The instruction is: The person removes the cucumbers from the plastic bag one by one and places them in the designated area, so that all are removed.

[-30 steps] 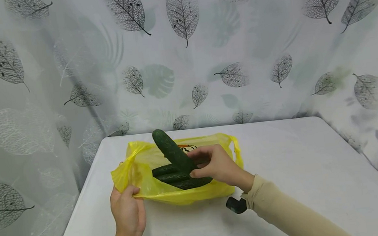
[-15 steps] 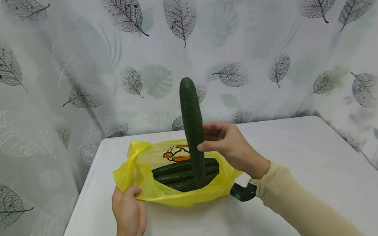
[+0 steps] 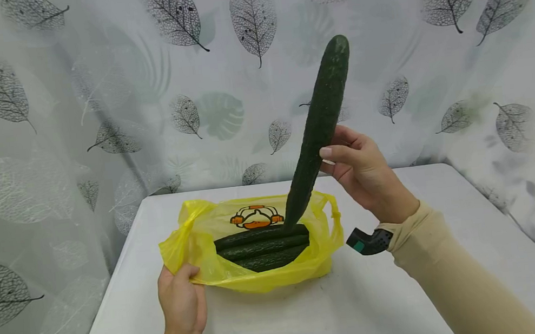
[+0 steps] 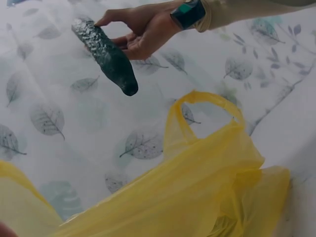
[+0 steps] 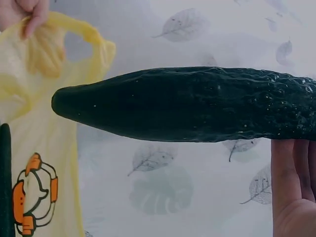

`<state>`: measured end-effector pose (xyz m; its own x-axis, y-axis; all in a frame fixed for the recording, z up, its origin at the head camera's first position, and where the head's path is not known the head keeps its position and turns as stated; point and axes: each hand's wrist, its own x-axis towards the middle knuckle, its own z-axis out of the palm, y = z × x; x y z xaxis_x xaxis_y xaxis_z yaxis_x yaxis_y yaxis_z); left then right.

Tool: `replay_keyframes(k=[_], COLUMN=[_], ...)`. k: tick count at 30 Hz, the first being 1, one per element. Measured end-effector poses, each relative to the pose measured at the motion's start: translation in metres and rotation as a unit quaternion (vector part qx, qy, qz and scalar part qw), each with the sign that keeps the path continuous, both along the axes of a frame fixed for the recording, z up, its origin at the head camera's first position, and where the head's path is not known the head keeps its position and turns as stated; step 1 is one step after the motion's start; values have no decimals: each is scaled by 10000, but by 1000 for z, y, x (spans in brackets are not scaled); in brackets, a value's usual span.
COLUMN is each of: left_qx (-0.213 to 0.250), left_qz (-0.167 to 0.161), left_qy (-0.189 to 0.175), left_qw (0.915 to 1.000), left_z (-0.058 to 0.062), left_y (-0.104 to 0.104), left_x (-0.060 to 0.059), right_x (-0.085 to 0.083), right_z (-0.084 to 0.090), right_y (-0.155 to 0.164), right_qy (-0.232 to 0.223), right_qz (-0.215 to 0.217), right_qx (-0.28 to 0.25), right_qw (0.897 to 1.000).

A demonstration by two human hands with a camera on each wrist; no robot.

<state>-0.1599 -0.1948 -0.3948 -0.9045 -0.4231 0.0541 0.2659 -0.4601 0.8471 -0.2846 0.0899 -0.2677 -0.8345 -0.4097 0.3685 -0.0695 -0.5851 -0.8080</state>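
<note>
My right hand (image 3: 366,170) pinches a long dark green cucumber (image 3: 320,123) near its middle. The cucumber leans, top end to the right, with its lower tip over a yellow plastic bag (image 3: 270,282). Inside the bag's wide mouth lie several more cucumbers (image 3: 261,248), side by side. My left hand (image 3: 182,306) grips the bag's left edge between thumb and fingers. In the left wrist view the held cucumber (image 4: 106,55) is above the bag's loop handle (image 4: 202,96). The right wrist view shows the held cucumber (image 5: 173,104) lengthwise, with fingers (image 5: 286,173) against it.
The bag rests on a white table (image 3: 431,237), toward its back left. Behind the table hangs a pale curtain (image 3: 227,155) printed with leaves. An orange and black cartoon print (image 3: 256,217) marks the bag's back wall. A dark wrist camera (image 3: 370,240) sits on the right wrist.
My right hand has lifted the cucumber up out of the bag and moved it right, its upper end swinging from left to right. My left hand stays on the bag's edge.
</note>
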Motion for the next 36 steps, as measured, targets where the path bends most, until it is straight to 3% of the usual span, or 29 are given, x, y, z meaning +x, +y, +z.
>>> replay_keyframes(k=[5, 10, 13, 16, 20, 23, 26, 28, 33, 36], left_qx=[-34, -38, 4, 4, -45, -70, -93, -123, -180, -194], left_qz=[-15, -3, 32, 37, 10, -9, -9, 7, 26, 33], left_qy=[-52, -70, -62, -79, -138, -166, -166, -161, -217, -249], left_qw=[10000, 10000, 10000, 10000, 9999, 9998, 9998, 9998, 9996, 9995], left_z=[0, 1, 1, 1, 1, 2, 3, 3, 4, 4], left_y=[0, 0, 0, 1, 2, 2, 2, 2, 2, 2], left_x=[0, 0, 0, 0, 0, 0, 0, 0, 1, 1], right_x=[-7, -9, -11, -15, -16, -15, -17, -22, -38, -42], right_z=[4, 8, 8, 4, -5, -13, -26, -38, -70, -86], right_y=[17, 36, 48, 58, 71, 78, 87, 94, 113, 124], right_qy=[105, 517, 988, 1460, 1786, 1967, 2142, 2237, 2574, 3002], right_qz=[-65, -679, -1238, -1789, -2352, -2801, -3143, -3241, -3273, -3338], right_qx=[-271, 62, 640, 1280, 2149, 2993, 3797, 4174, 4758, 5124], right_qw=[9996, 9963, 9853, 9645, 9309, 8907, 8433, 8190, 7747, 7320])
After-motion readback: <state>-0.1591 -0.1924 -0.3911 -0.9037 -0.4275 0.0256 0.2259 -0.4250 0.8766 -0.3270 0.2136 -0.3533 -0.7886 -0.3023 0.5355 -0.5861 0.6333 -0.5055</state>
